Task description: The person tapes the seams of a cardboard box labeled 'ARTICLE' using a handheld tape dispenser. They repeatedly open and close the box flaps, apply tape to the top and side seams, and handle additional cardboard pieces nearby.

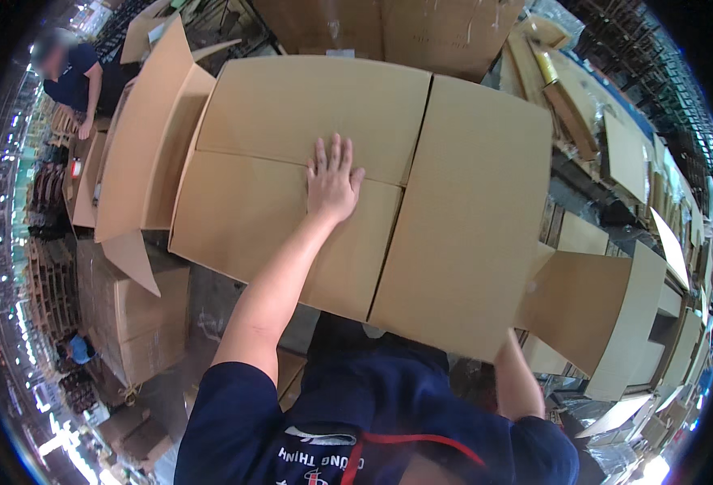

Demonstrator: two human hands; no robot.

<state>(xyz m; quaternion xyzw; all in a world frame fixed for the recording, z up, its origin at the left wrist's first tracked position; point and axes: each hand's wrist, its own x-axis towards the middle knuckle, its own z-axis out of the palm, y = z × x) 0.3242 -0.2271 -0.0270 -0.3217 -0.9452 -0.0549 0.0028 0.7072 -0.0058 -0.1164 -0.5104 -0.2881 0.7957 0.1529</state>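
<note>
Big brown carton point(461, 210) lay right in front of the person, approx. mid-view, its upper panels folded flat. Two L panels met at a thin seam; a dark gap ran betw. them & the R panel. L hand point(331, 192) was palm-down on it by that seam, fingers point(335, 153) slightly spread, released, gripping nothing. R hand point(508, 346) was blurred at the carton's lower R edge, partly hidden; couldn't tell if its fingers were clenched or grasping the edge. Raised flaps point(142, 149) stood just beside the carton's L end; another flap point(579, 295) stuck out at R. Closed carton point(126, 311) sat lower L, more cartons point(324, 24) stood beyond the far side, & a co-worker point(73, 77) was upper L, well apart.
</note>
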